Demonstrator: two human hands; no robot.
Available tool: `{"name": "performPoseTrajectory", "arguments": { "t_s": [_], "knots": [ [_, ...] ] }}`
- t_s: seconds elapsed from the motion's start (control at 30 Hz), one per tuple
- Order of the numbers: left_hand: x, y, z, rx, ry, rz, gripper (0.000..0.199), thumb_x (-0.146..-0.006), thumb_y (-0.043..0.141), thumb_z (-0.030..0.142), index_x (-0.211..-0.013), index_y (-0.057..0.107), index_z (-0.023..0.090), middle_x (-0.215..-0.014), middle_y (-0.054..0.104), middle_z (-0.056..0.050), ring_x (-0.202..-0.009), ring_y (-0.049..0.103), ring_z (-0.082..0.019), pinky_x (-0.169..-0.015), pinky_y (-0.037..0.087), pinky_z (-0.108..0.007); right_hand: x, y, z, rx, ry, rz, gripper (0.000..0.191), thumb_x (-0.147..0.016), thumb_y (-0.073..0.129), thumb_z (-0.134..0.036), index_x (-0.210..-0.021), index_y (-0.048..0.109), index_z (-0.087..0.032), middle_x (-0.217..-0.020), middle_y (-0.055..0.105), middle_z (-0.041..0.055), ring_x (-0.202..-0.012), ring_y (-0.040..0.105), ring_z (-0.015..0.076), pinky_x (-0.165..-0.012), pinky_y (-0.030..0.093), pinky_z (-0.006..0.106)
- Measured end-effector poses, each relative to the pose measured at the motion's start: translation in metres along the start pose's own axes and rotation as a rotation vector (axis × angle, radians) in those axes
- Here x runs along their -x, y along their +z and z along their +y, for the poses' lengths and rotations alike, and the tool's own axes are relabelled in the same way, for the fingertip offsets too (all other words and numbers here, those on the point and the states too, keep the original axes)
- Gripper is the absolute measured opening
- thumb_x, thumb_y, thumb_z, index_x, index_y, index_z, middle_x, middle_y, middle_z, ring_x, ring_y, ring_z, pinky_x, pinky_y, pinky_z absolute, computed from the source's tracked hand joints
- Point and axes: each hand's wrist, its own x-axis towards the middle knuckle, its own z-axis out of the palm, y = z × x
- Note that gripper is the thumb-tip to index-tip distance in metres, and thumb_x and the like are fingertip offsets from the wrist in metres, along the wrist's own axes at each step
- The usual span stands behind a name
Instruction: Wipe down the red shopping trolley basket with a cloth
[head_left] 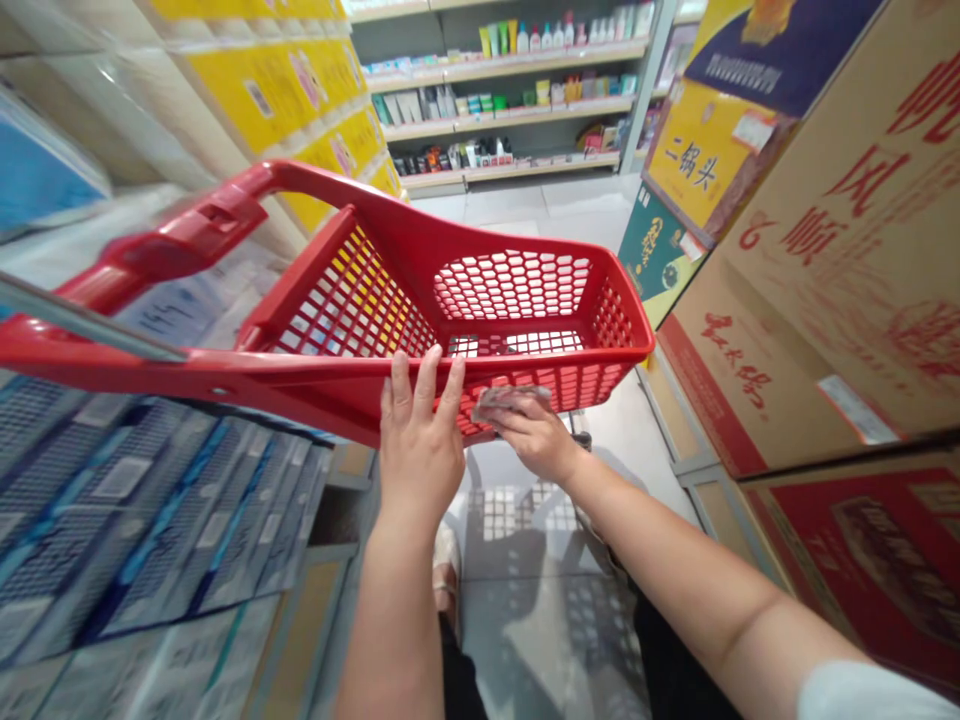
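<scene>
A red plastic shopping cart (330, 375) stands sideways across the aisle, its handle at the left. Its basket has perforated walls and nothing shows inside. My left hand (422, 435) rests on the near side of the cart, fingers spread over the top rim. To its right, my right hand (536, 435) presses a crumpled greyish cloth (512, 400) against the perforated near wall, just below the rim.
Cardboard boxes (847, 260) are stacked close on the right. Yellow packs (255, 90) and blue-grey packs (187, 500) line the left. Shelves of bottles (510, 70) stand at the aisle's far end. My feet are on the tiled floor (517, 600) below the cart.
</scene>
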Motion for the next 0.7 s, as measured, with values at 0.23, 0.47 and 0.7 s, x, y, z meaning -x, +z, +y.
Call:
{"name": "performPoseTrajectory", "arguments": {
  "t_s": [0.23, 0.47, 0.7],
  "knots": [
    [0.0023, -0.0024, 0.0021, -0.021, -0.002, 0.020, 0.063, -0.087, 0.048, 0.012, -0.148, 0.035, 0.024, -0.156, 0.031, -0.010, -0.149, 0.005, -0.031, -0.118, 0.016, -0.055, 0.0002, -0.0017, -0.0001, 0.093, 0.010, 0.086, 0.030, -0.093, 0.058, -0.011, -0.123, 0.061, -0.014, -0.125, 0.064, 0.0031, -0.131, 0.045, 0.0173, -0.114, 0.042, 0.034],
    [0.0031, 0.0028, 0.0017, -0.020, 0.009, 0.052, 0.068, -0.086, 0.050, 0.012, -0.150, 0.029, 0.026, -0.156, 0.030, -0.011, -0.149, 0.006, -0.032, -0.118, 0.017, -0.058, -0.0065, -0.0072, -0.0041, 0.110, 0.032, 0.068, 0.025, -0.092, 0.059, -0.013, -0.116, 0.067, -0.018, -0.123, 0.065, 0.0025, -0.127, 0.048, 0.0174, -0.111, 0.044, 0.034],
    [0.0024, 0.0031, 0.0080, 0.010, -0.014, 0.062, 0.069, -0.086, 0.051, 0.013, -0.150, 0.029, 0.027, -0.157, 0.029, -0.010, -0.149, 0.005, -0.032, -0.118, 0.015, -0.058, -0.0084, -0.0039, -0.0078, 0.079, 0.026, -0.023, 0.022, -0.094, 0.057, -0.016, -0.113, 0.068, -0.019, -0.120, 0.067, 0.0027, -0.125, 0.050, 0.0160, -0.110, 0.044, 0.033]
  ]
}}
